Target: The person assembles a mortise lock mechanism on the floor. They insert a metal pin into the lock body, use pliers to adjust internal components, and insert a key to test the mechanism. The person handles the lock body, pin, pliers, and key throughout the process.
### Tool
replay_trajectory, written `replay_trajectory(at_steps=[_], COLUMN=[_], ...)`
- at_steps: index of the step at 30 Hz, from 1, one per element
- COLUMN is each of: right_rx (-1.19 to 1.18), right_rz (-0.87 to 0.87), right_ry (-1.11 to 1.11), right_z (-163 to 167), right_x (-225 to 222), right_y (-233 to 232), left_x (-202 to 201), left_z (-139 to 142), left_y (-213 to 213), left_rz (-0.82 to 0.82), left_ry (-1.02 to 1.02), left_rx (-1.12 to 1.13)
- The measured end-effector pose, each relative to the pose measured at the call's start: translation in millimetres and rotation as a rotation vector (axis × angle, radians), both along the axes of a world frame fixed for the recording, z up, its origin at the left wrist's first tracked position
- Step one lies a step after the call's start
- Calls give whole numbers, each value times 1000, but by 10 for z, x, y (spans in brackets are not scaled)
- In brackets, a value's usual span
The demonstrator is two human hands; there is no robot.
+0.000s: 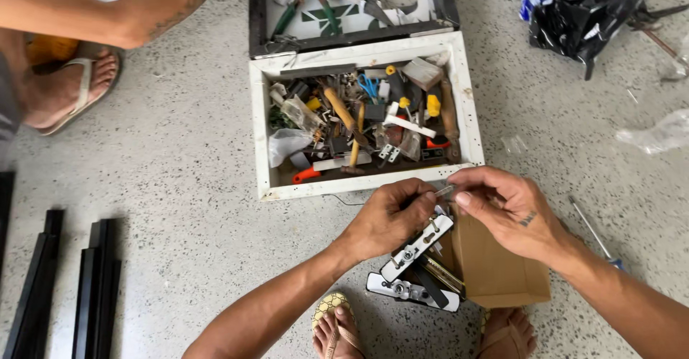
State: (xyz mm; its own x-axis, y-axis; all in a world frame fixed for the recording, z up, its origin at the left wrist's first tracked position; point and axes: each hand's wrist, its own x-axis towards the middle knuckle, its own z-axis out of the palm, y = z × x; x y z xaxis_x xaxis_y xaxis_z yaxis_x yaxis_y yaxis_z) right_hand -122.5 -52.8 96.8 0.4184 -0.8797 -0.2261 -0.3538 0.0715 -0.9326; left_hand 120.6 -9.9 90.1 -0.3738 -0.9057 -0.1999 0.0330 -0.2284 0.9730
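The left hand (387, 219) and right hand (502, 212) are pinching a small clear packet (445, 190), its contents too small to tell. The left hand is hiding part of a white lock plate (420, 244). The frame edge is cutting off the black bars (97, 287), and another person's arm (108, 3) is running out of view.

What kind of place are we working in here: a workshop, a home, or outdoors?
Probably an informal repair or installation spot on the floor of a home or shop. Work is done squatting on a speckled terrazzo floor, beside a white box of mixed tools, with black metal bars laid nearby.
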Motion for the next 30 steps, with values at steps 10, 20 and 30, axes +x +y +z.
replay_trajectory(at_steps=[10,20,30], right_rx=[-139,-217,-78], right_rz=[24,82,31], right_ry=[76,115,451], right_z=[235,265,-387], right_x=[110,117,-542], right_y=[23,46,-301], left_x=[-17,-31,232], left_z=[303,313,-377], left_y=[21,46,408], left_rz=[73,-10,-148], left_ry=[-314,-332,-496], left_rx=[-211,-254,-7])
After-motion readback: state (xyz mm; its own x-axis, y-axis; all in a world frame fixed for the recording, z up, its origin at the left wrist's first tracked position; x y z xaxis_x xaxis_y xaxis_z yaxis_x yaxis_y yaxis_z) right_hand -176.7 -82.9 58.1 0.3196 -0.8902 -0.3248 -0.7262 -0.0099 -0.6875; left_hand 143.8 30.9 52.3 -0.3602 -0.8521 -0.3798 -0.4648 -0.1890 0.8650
